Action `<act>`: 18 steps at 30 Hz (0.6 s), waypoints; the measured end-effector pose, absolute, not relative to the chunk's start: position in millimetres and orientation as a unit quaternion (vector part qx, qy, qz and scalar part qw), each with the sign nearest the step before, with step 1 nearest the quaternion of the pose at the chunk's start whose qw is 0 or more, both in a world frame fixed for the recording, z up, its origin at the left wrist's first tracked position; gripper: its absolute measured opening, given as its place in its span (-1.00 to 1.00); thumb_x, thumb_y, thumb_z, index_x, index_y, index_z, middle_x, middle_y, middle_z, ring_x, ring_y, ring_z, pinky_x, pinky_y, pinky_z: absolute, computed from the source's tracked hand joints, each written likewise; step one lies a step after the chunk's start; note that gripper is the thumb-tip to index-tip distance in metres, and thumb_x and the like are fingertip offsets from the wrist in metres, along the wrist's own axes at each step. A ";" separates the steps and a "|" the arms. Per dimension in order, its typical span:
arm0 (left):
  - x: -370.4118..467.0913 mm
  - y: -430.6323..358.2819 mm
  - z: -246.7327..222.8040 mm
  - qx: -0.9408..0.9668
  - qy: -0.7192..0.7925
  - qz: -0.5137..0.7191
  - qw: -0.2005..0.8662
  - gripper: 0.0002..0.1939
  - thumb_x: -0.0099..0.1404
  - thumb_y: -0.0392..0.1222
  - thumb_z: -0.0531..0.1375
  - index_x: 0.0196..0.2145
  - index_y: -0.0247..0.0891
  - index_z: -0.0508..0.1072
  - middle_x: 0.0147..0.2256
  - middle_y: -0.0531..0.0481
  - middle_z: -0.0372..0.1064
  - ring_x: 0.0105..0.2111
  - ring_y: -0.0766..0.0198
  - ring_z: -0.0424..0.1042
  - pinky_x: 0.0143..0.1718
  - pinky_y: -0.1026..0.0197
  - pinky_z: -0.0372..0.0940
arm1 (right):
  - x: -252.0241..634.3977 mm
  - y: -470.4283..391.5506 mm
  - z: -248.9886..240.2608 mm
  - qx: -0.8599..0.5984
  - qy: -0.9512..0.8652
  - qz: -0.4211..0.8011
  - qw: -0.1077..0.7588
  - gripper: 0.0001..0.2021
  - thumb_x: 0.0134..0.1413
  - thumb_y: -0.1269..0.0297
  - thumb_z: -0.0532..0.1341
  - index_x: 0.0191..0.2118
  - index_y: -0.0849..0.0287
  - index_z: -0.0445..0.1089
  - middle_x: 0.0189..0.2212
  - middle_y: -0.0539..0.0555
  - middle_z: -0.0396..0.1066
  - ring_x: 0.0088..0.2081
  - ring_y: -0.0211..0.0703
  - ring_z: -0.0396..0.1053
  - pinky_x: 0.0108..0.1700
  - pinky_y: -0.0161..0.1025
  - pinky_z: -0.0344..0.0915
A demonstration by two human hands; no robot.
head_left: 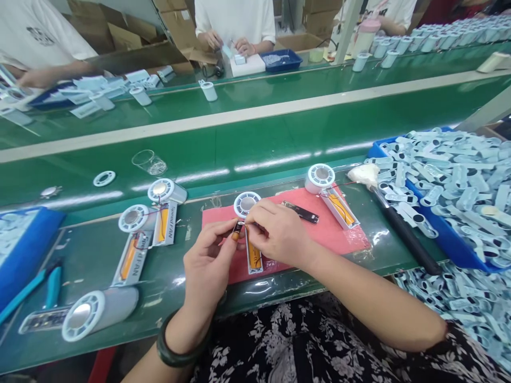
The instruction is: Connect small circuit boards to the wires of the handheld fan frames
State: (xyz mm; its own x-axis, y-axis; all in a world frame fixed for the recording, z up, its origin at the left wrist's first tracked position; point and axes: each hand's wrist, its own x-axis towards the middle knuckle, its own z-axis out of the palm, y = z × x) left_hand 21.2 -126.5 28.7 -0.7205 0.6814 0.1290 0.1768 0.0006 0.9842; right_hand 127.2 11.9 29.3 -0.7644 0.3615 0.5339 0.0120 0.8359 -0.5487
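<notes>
In the middle of the head view, my left hand (211,260) pinches a small dark circuit board (238,229) between thumb and fingers. My right hand (277,231) is closed right beside it, fingertips pressed together over the handle of a small fan; what they hold is hidden. The fan's round pale-blue head (247,202) points away from me, and an orange battery (254,256) lies in its open handle below my fingers. A dark strip-shaped board (301,211) rests on the red mat (291,252) behind my right hand.
Another opened fan (320,176) lies at the mat's right. Several fans (136,218) and teal-handled pliers (53,287) are on the left. A black-handled brush-like tool (407,231) lies before a blue bin (443,234) heaped with pale-blue parts. Co-workers sit across the green conveyor (271,133).
</notes>
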 end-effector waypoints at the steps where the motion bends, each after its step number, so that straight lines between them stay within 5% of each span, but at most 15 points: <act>1: 20.6 -125.8 29.9 0.287 0.668 0.647 0.229 -0.74 0.26 -0.15 0.38 -0.08 -0.19 0.61 -0.14 -0.04 0.54 -0.37 0.30 0.55 -0.26 0.24 0.54 | 127.3 11.6 29.6 -0.105 -0.900 0.267 0.329 -0.82 0.32 0.43 0.06 -0.31 0.21 0.36 -0.30 0.06 0.42 -0.32 -0.21 0.33 -0.31 -0.24 0.16; 8: 21.5 -121.7 37.2 0.211 0.629 0.686 0.298 -0.73 0.17 -0.16 0.45 -0.16 -0.22 0.64 -0.26 -0.03 0.61 -0.45 0.37 0.55 -0.31 0.36 0.48 | 126.0 8.4 28.1 -0.107 -0.896 0.242 0.356 -0.76 0.37 0.41 0.04 -0.30 0.22 0.41 -0.30 0.06 0.42 -0.32 -0.21 0.35 -0.31 -0.21 0.16; 18: 23.3 -125.2 33.0 0.309 0.688 0.627 0.195 -0.80 0.30 -0.21 0.36 -0.10 -0.12 0.64 -0.16 0.04 0.56 -0.34 0.38 0.54 -0.23 0.36 0.51 | 125.5 6.8 26.7 -0.114 -0.895 0.208 0.378 -0.74 0.38 0.42 0.04 -0.30 0.23 0.43 -0.33 0.05 0.40 -0.36 -0.22 0.31 -0.35 -0.20 0.13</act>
State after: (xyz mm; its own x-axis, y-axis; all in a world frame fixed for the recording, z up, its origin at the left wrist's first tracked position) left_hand 23.3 -125.2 33.0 -0.7333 0.6693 0.1200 0.1809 0.0219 0.9833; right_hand 125.5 6.8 26.7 -0.6889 0.3601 0.6291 0.0464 0.8880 -0.4575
